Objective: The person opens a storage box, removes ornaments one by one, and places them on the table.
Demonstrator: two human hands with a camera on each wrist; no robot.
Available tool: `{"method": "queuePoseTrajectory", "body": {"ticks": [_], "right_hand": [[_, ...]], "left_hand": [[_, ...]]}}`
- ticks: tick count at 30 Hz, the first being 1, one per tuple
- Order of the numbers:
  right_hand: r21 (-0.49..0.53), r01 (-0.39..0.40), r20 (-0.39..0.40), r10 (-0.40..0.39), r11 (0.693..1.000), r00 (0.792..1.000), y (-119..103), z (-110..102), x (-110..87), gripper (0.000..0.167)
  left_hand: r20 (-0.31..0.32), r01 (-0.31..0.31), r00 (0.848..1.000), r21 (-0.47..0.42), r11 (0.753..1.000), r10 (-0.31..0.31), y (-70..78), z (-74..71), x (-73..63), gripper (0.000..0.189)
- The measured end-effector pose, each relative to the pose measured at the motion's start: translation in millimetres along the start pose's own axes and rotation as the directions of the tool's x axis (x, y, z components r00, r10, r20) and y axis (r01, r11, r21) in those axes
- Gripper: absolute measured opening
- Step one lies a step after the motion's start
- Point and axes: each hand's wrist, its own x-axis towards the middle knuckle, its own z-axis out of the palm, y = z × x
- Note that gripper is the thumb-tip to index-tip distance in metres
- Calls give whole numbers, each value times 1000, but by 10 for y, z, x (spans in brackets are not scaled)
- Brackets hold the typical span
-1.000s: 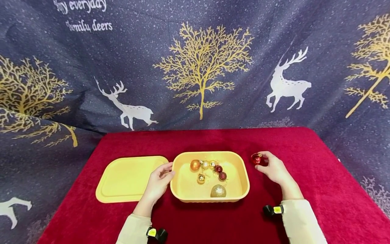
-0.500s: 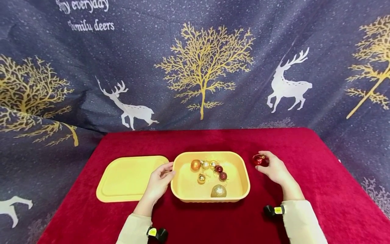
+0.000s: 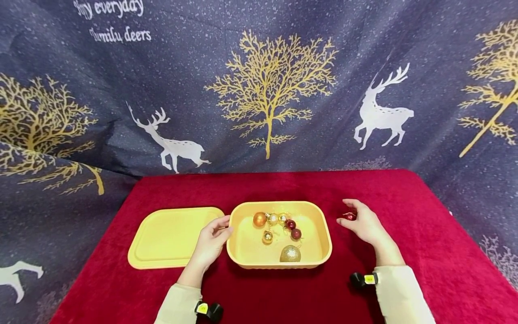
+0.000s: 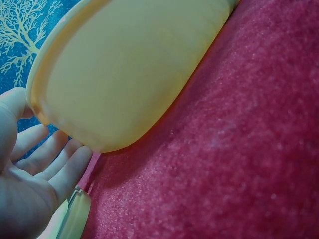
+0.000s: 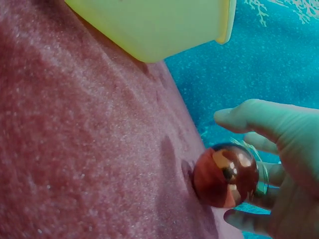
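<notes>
A shiny red Christmas ball [image 5: 225,175] rests on the red cloth to the right of the yellow box. Around it stands my right hand [image 3: 366,223], thumb and fingers spread and the thumb apart from the ball. In the head view the hand hides most of this ball [image 3: 350,216]. My left hand [image 3: 212,237] is at the left end of the yellow plastic box [image 3: 231,245], its fairly straight fingers [image 4: 75,169] touching the outer wall. Inside the box lie an orange ball [image 3: 259,219], several small gold and dark red balls, and a larger glittery gold ball [image 3: 290,254].
A flat yellow lid [image 3: 170,238] lies on the red tablecloth [image 3: 275,299] left of the box, partly behind my left hand. A dark blue curtain [image 3: 186,90] with deer and trees hangs along the table's back edge.
My right thumb and fingers have parted from the red ball. The ball has shifted slightly right, in under the hand. The left hand and the box have stayed put.
</notes>
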Motion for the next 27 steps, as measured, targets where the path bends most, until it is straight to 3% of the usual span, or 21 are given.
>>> {"method": "queuePoseTrajectory", "body": {"ticks": [11,27], "right_hand": [[-18,19,-1,-19,1000,1000,-17,-17,12,61],[-42,85,-42,-86,996,995,-258,-22,-36,52]], "left_hand": [[0,-2,1000,2,1000,2,-6,2,0,39],[-6,-5,1000,-11,1000,5,-14,1,-3,38]]}}
